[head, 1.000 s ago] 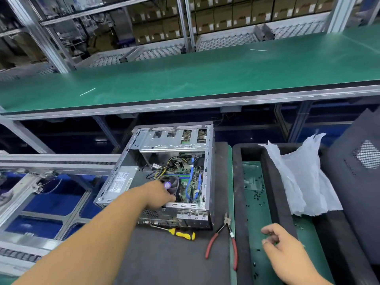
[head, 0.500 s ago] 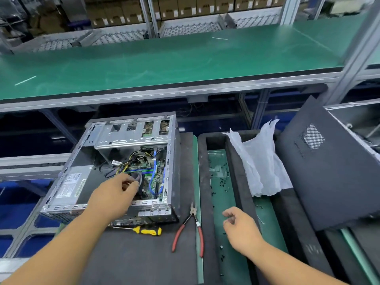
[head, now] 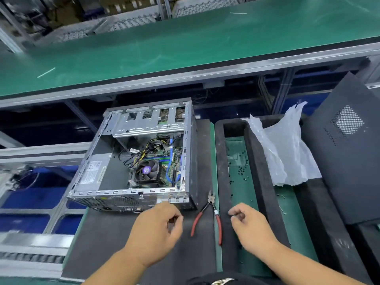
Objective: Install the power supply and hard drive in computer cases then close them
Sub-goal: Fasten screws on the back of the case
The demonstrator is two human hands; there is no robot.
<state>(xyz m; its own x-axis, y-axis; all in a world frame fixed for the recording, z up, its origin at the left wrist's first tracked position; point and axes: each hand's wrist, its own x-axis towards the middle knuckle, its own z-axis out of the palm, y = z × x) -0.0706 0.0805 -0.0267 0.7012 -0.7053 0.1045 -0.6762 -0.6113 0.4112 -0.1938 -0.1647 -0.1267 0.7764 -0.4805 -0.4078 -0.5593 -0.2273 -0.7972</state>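
1. Open computer case (head: 135,161) lies on dark surface (head: 107,239), power supply (head: 92,171) inside at left; label txt too small to read.
2. Left hand (head: 158,229), right hand (head: 249,225) apart, fingers curled; can't tell if holding anything.
3. Red pliers (head: 207,219) between hands.

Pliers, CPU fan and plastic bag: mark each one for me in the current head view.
pliers (head: 218,223): head view, on the right red handle.
CPU fan (head: 148,171): head view, on its purple hub sticker.
plastic bag (head: 285,153): head view, on the middle of the crumpled sheet.
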